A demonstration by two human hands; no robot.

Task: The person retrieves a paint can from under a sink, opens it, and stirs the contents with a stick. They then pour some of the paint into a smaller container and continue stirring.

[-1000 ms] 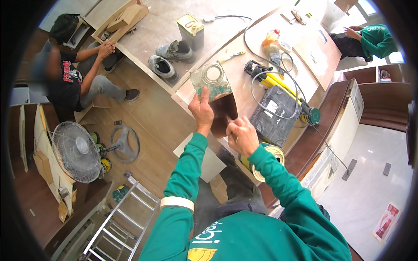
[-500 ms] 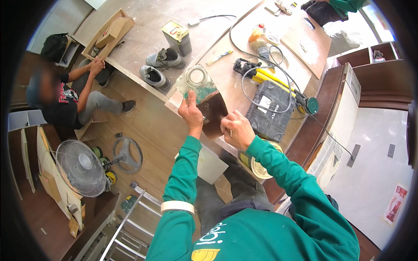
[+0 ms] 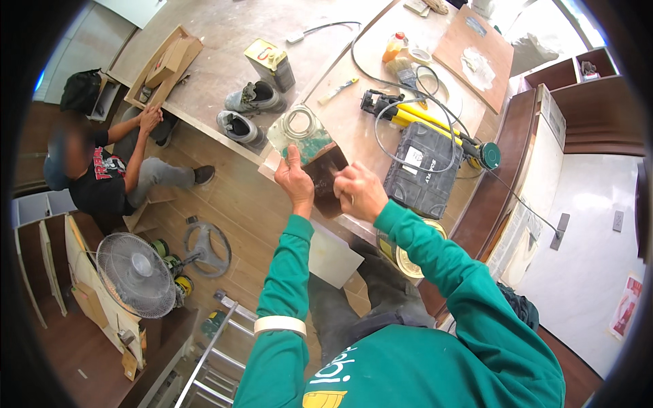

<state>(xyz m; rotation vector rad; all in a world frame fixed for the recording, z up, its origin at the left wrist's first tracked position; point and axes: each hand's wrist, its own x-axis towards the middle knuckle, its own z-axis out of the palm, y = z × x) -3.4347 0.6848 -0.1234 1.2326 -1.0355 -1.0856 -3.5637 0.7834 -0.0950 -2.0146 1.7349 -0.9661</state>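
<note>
My left hand (image 3: 295, 181) grips a rectangular metal tin by its side, thumb laid over the edge of its top. The tin (image 3: 313, 147) is tilted at the table corner; it has a round ringed mouth, green stains and a dark brown side facing me. My right hand (image 3: 360, 191) is closed at the right edge of that brown side. Whatever its fingers pinch, if anything, is hidden. Just right of the tin lies a black tool case (image 3: 423, 171). Below my right wrist stands a round can (image 3: 408, 264), partly covered by my sleeve.
On the table are grey work shoes (image 3: 255, 98), a yellow-topped tin (image 3: 269, 61), a paintbrush (image 3: 401, 70), a yellow-and-black long-handled tool (image 3: 415, 119) and trailing cable. A seated person (image 3: 102, 163) is at left. A fan (image 3: 135, 275) and metal ladder (image 3: 214, 353) stand on the floor.
My right hand has shifted slightly up and left along the tin; my left hand keeps its hold. A green-sleeved person at the top right has gone out of view, uncovering a white patch on the board.
</note>
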